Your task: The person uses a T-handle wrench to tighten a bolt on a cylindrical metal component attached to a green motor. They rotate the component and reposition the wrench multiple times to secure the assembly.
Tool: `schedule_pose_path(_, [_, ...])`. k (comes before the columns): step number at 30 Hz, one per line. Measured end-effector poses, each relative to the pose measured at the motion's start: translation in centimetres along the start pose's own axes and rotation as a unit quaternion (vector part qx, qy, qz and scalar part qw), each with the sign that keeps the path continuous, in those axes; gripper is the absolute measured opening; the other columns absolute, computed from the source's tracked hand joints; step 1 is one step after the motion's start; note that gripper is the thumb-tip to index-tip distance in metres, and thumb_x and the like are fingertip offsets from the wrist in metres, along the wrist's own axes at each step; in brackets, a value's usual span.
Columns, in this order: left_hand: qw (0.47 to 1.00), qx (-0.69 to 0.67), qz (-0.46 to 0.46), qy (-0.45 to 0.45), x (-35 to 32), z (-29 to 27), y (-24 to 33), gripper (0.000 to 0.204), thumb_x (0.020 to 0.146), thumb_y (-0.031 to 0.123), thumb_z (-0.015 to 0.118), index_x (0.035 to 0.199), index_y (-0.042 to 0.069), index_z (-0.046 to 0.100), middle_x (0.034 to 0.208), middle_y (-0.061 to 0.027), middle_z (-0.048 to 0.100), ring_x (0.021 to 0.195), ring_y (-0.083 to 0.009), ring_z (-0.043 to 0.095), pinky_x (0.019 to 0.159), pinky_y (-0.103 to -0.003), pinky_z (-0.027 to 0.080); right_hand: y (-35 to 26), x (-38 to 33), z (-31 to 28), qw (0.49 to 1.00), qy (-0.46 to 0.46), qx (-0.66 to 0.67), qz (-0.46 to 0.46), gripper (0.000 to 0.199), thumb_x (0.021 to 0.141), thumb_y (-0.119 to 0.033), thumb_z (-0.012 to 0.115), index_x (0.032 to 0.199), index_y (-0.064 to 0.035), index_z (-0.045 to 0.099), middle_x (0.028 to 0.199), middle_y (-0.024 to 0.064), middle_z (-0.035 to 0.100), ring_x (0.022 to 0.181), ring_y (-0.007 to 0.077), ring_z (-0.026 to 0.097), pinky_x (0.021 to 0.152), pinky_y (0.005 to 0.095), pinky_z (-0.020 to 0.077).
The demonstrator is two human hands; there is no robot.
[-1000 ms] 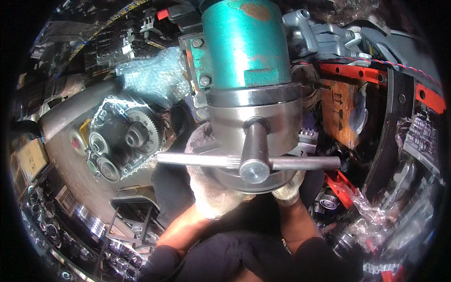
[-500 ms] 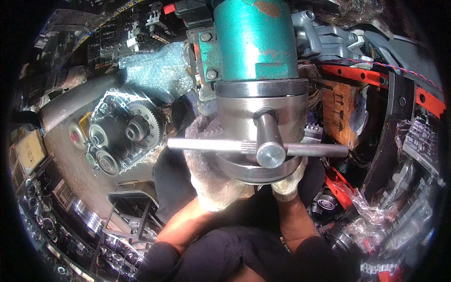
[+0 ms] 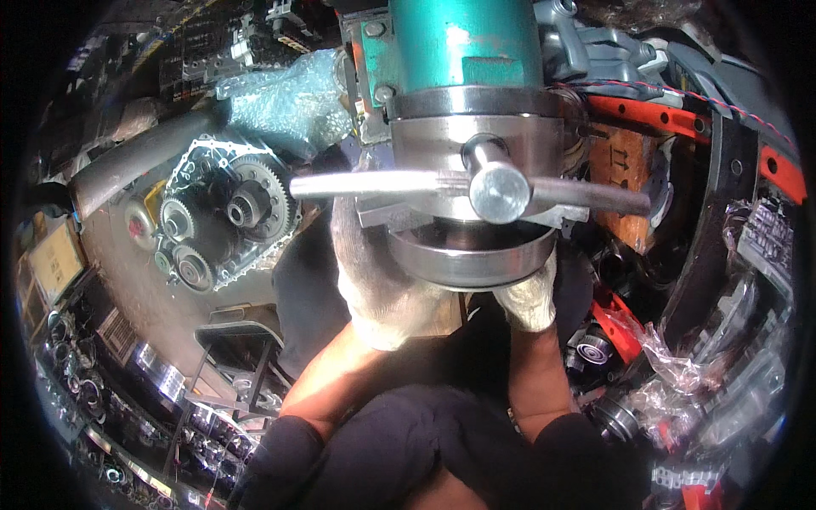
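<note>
A steel chuck (image 3: 421, 144) with jaws sits on the end of a green cylindrical housing (image 3: 463, 42). From its side sticks a chuck key (image 3: 501, 191) with a long crossbar running left and right. Below the jaws is a thick shiny metal ring (image 3: 476, 262), with a dark opening between it and the chuck. My left hand (image 3: 374, 297), in a whitish knit glove, wraps the ring's left side, its fingers partly hidden behind the chuck. At the ring's lower right my gloved right hand (image 3: 531, 297) grips the edge; most of its fingers are behind the ring.
Left on the floor lies an open gear housing (image 3: 229, 212) with several gears. Bubble wrap (image 3: 285, 102) covers something behind it. At right stand a cardboard box (image 3: 625, 174) and an orange beam (image 3: 650, 116). A black frame (image 3: 242, 340) stands at lower left, among many metal parts.
The view has shifted, so the chuck, key and ring appear higher. More of the dark opening above the ring shows. Both hands stay on the ring.
</note>
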State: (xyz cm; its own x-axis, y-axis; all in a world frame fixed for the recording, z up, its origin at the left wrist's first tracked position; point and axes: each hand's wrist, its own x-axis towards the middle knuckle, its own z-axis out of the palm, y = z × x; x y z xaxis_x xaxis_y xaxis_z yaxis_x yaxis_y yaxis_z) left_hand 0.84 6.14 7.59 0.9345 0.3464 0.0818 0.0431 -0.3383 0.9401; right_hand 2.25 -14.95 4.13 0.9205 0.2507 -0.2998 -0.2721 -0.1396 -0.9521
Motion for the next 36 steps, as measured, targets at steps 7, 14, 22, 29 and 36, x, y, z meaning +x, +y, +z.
schedule_pose_path(7, [0.999, -0.011, 0.025, -0.019, 0.3, 0.2, 0.5, 0.139, 0.07, 0.023, 0.102, 0.167, -0.005, 0.006, 0.163, -0.0286, 0.037, 0.145, -0.037, 0.047, 0.117, -0.05, 0.044, 4.0, 0.8, -0.1, 0.97, -0.05, 0.238, -0.019, 0.047, 0.115, -0.033, 0.044, 0.156, -0.0092, 0.043, 0.155, 0.0125, 0.051, 0.137, 0.0303, 0.055, 0.116, 0.0515, 0.048])
schedule_pose_path(14, [0.996, -0.084, -0.008, -0.032, 0.5, 0.0, 0.1, 0.142, 0.067, 0.019, 0.103, 0.168, -0.001, 0.004, 0.164, -0.0269, 0.034, 0.147, -0.0374, 0.043, 0.121, -0.051, 0.04, 1.5, 1.3, 0.5, 0.961, -0.037, 0.273, 0.023, 0.051, 0.115, -0.038, 0.044, 0.158, -0.011, 0.042, 0.155, 0.011, 0.051, 0.138, 0.0307, 0.054, 0.117, 0.0519, 0.0461])
schedule_pose_path(22, [0.992, -0.12, -0.011, -0.045, 0.5, 0.4, -0.1, 0.144, 0.067, 0.015, 0.102, 0.168, 0.002, 0.0, 0.165, -0.0251, 0.033, 0.149, -0.0367, 0.041, 0.124, -0.052, 0.036, 1.7, 1.9, 0.7, 0.859, -0.056, 0.508, 0.04, 0.052, 0.115, -0.039, 0.042, 0.159, -0.0112, 0.04, 0.158, 0.012, 0.048, 0.141, 0.0307, 0.05, 0.121, 0.0525, 0.0422])
schedule_pose_path(29, [0.981, -0.194, 0.004, -0.018, 0.9, 0.4, 0.2, 0.134, 0.07, 0.008, 0.097, 0.167, 0.002, 0.004, 0.155, -0.0202, 0.042, 0.142, -0.0321, 0.047, 0.123, -0.049, 0.036, 3.1, 0.9, 0.9, 0.595, -0.08, 0.793, 0.106, 0.054, 0.115, -0.041, 0.042, 0.158, -0.0095, 0.037, 0.157, 0.0141, 0.046, 0.142, 0.0333, 0.047, 0.123, 0.0553, 0.0378])
schedule_pose_path(36, [0.996, -0.082, 0.001, 0.017, 1.1, 0.4, 0.5, 0.108, 0.075, 0.022, 0.099, 0.156, -0.006, 0.033, 0.131, -0.0162, 0.062, 0.118, -0.0257, 0.065, 0.098, -0.04, 0.055, 5.7, -0.8, -1.1, 0.582, 0.026, 0.779, 0.235, 0.058, 0.106, -0.032, 0.065, 0.152, -0.0032, 0.043, 0.141, 0.0149, 0.057, 0.126, 0.0283, 0.06, 0.112, 0.0454, 0.051])
